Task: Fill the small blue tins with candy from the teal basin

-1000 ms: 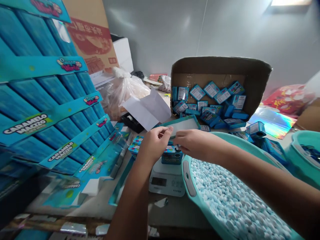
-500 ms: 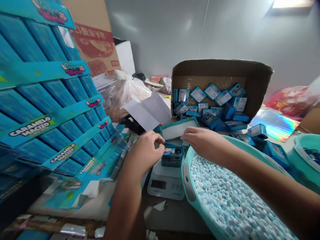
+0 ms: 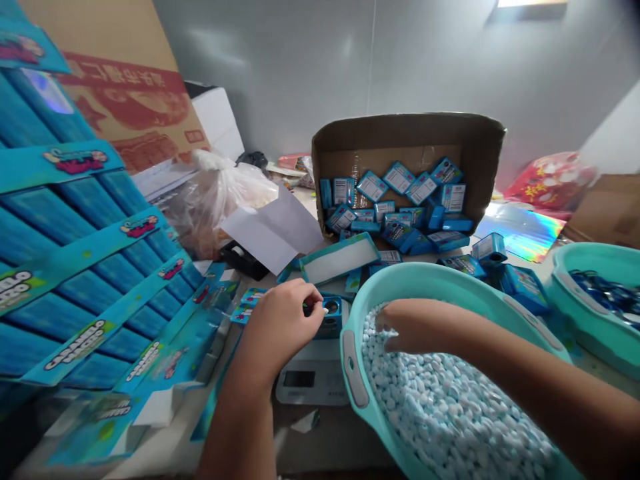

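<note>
My left hand (image 3: 287, 310) is closed, fingers curled, at a small blue printed box (image 3: 333, 320) on a white digital scale (image 3: 313, 383). A tiny white bit shows at its fingertips; whether it is a candy or a nail I cannot make out. My right hand (image 3: 400, 325) reaches into a teal basin (image 3: 353, 373) full of pale blue and white candies (image 3: 450, 400). Its fingertips are sunk among them and hidden. Behind the small box lies a shallow blue-edged tray (image 3: 343, 260) with a white inside.
Blue display cartons (image 3: 75, 280) are stacked high on the left. A brown carton (image 3: 407, 133) on its side holds many small blue boxes. To the right stands a second teal basin (image 3: 600, 267) with dark blue wrapped pieces. A tied plastic bag (image 3: 225, 187) sits behind the grey card.
My right hand has moved from beside the shallow tray down into the candies in the basin. My left hand remains at the small box. The view has shifted to the right.
</note>
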{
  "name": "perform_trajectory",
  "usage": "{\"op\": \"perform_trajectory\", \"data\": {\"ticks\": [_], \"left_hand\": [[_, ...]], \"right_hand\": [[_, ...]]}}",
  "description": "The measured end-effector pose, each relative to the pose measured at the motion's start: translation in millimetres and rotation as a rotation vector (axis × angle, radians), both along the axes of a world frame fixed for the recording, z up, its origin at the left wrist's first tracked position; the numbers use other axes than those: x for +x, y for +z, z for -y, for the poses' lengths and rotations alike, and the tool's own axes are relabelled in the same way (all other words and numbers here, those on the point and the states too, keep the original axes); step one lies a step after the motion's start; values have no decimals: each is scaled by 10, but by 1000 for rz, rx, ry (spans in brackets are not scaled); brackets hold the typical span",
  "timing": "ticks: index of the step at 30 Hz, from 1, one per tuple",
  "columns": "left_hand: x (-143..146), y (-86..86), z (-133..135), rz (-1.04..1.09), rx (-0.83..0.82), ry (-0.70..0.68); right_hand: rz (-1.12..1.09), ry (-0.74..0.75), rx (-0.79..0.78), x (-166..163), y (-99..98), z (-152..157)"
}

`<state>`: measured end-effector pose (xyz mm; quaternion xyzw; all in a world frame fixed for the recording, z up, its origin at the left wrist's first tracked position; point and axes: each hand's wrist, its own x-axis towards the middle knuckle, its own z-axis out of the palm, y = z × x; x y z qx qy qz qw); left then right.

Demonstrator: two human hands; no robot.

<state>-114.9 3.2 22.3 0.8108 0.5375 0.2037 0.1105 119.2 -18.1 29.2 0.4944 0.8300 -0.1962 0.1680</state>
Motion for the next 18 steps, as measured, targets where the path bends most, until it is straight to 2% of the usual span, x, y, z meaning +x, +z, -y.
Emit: {"op": "perform_trajectory", "data": {"ticks": [6, 15, 18], "left_hand": [[64, -18, -14, -29, 11, -28], [173, -91, -91, 2, 117, -29], [179, -106, -113, -11, 135, -16]], "right_hand": [[22, 17, 32, -71, -119, -22], [137, 142, 23, -178, -105, -48], [147, 142, -15, -156, -176, -71]]}}
